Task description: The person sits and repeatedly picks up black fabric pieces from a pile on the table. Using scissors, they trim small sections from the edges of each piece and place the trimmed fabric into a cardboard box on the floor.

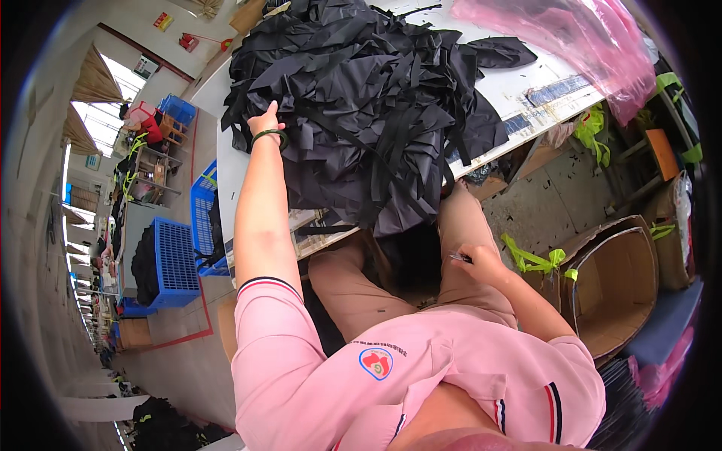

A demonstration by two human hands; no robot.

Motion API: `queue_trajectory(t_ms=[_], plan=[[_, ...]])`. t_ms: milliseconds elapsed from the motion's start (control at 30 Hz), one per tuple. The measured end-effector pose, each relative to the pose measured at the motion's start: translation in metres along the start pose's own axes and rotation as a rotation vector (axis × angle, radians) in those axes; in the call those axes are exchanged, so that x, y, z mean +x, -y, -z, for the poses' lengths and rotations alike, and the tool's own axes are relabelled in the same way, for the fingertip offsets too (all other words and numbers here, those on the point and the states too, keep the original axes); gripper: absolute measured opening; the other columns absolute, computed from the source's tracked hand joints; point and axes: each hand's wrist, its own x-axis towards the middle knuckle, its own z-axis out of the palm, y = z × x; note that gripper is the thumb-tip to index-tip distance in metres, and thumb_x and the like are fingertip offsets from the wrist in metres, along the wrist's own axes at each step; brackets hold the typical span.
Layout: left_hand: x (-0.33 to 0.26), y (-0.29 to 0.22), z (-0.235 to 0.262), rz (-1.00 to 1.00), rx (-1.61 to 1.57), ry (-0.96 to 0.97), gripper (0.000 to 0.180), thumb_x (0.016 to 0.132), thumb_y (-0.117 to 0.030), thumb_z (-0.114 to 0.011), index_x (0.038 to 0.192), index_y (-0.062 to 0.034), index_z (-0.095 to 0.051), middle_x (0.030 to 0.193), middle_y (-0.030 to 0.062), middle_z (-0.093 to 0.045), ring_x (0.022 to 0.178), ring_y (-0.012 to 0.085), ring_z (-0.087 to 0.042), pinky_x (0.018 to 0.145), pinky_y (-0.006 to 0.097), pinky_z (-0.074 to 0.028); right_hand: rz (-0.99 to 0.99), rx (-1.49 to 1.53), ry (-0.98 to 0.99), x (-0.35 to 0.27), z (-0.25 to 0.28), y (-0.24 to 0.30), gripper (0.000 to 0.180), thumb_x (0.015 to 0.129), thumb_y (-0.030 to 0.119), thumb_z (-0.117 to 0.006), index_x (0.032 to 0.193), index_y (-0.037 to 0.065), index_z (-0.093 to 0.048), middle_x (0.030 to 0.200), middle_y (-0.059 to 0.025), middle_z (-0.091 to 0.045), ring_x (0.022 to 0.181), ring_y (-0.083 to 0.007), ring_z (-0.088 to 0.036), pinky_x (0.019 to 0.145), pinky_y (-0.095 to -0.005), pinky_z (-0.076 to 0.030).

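Observation:
A big heap of black fabric pieces with long strips (pixel 361 113) covers most of the white table (pixel 500 90) in front of me and hangs over its near edge. My left hand (pixel 265 122), with a dark green bangle (pixel 269 136) at the wrist, is stretched out onto the heap's left side. Its thumb and a finger stand apart, and I see nothing held between them; the other fingers are hard to make out. Near my right thigh, my right hand (pixel 481 264) is closed around small metal-tipped thread snips (pixel 459 258), mostly hidden by the fingers.
Pink plastic sheeting (pixel 579 45) lies at the table's far right. An open cardboard box (pixel 613 289) with yellow-green strips (pixel 538 259) stands to my right. Blue crates (pixel 177 263) are on the left, one against the table. Farther back, another person in red (pixel 147 124) works.

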Motion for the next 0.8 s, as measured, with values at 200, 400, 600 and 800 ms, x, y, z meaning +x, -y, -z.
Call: queue_trajectory(t_ms=[200, 400, 600, 800], plan=[[-0.013, -0.012, 0.003, -0.081, -0.426, 0.237, 0.012, 0.086, -0.017, -0.065, 0.09, -0.0074, -0.058, 0.072, 0.002, -0.062, 0.052, 0.0083, -0.054, 0.046, 0.021, -0.042, 0.03, 0.053, -0.015, 0.002, 0.006, 0.012, 0.02, 0.084, 0.022, -0.068, 0.089, 0.003, -0.064, 0.072, -0.0141, -0.065, 0.069, -0.0277, -0.064, 0.064, -0.0358, -0.048], [-0.165, -0.017, 0.076, -0.205, -0.838, 0.513, 0.005, 0.091, -0.01, -0.058, 0.092, -0.0056, -0.056, 0.083, 0.0092, -0.066, 0.074, 0.0198, -0.066, 0.071, 0.031, -0.055, 0.085, 0.618, -0.084, 0.059, 0.039, 0.11, 0.013, 0.09, 0.013, -0.061, 0.09, -0.001, -0.06, 0.068, -0.0021, -0.059, 0.067, -0.0063, -0.057, 0.06, -0.0231, -0.045], [-0.296, 0.048, 0.096, -0.254, -0.837, 0.548, 0.021, 0.091, -0.001, -0.053, 0.111, -0.0003, -0.057, 0.106, 0.0111, -0.064, 0.093, 0.0204, -0.064, 0.087, 0.036, -0.052, 0.158, 0.891, 0.003, 0.116, 0.049, 0.186, 0.038, 0.093, 0.033, -0.057, 0.113, 0.001, -0.056, 0.079, -0.0031, -0.062, 0.053, -0.0029, -0.042, 0.046, -0.0199, -0.033], [-0.378, 0.131, 0.112, -0.148, -0.666, 0.605, 0.021, 0.086, 0.003, -0.062, 0.107, 0.0028, -0.061, 0.104, 0.0075, -0.066, 0.096, 0.0137, -0.062, 0.088, 0.027, -0.048, -0.088, 0.807, 0.341, 0.103, 0.005, 0.191, 0.016, 0.084, 0.018, -0.07, 0.089, 0.003, -0.065, 0.058, 0.0085, -0.045, 0.042, -0.0003, -0.033, 0.037, -0.0188, -0.021]])
